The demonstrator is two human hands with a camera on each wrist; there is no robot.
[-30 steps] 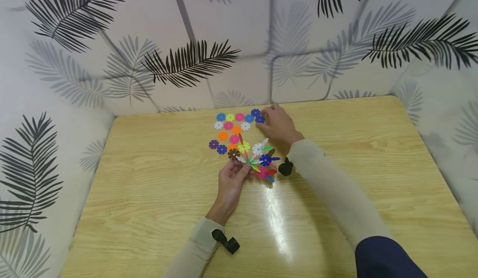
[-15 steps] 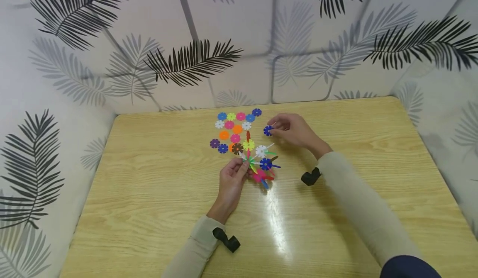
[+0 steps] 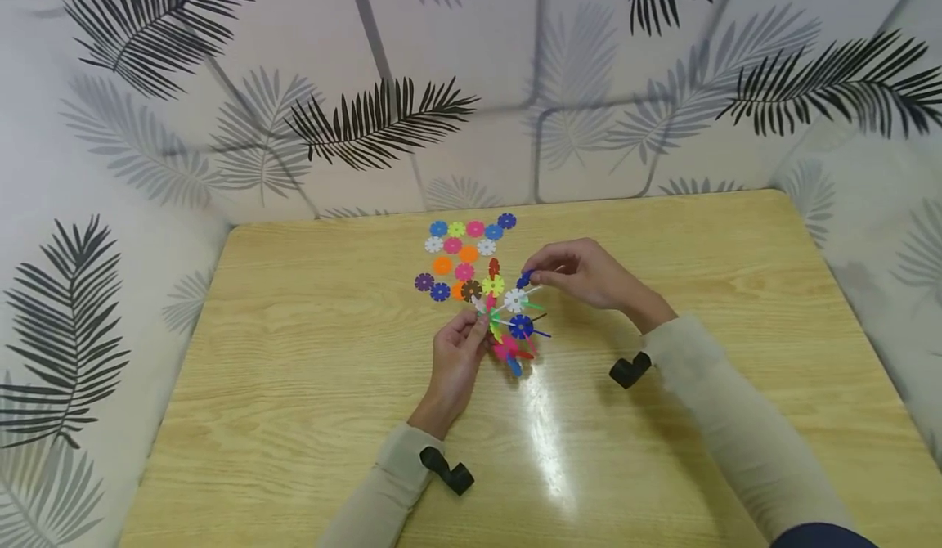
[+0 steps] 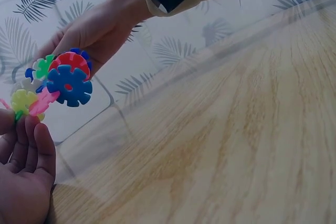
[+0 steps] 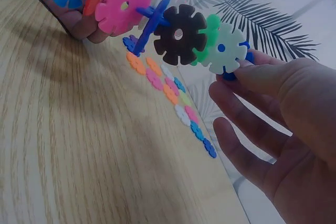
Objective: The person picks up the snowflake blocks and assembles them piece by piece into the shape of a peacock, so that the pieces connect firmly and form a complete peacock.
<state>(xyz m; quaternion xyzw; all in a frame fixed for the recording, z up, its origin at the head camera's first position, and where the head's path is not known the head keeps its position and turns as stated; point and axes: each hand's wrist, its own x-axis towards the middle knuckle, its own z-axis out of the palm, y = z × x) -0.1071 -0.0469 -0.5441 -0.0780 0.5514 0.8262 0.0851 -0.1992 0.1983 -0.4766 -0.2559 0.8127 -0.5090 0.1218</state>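
My left hand [image 3: 458,348] pinches a build of interlocking notched discs between thumb and fingers, held over the table. In the build show a white disc [image 3: 514,300], a blue disc [image 3: 521,326], a pink disc [image 3: 505,348] and a yellow-green disc [image 3: 493,285]. Between thumb and forefinger, my right hand [image 3: 589,274] grips a dark blue disc [image 3: 525,279] turned nearly edge-on, right at the white disc's upper edge. In the right wrist view that blue disc [image 5: 229,75] is mostly hidden behind the pale disc [image 5: 224,51] and the thumb.
Loose notched discs lie flat in rough rows beyond the build, among them a purple disc [image 3: 423,281], an orange disc [image 3: 441,266] and a dark blue disc [image 3: 506,221]. The wooden table [image 3: 294,384] meets a leaf-patterned wall covering [image 3: 471,155] at its back edge.
My right hand took a dark blue disc from the far right of the loose discs and brought it toward me to the build. The left hand stayed in place, turning the build slightly.
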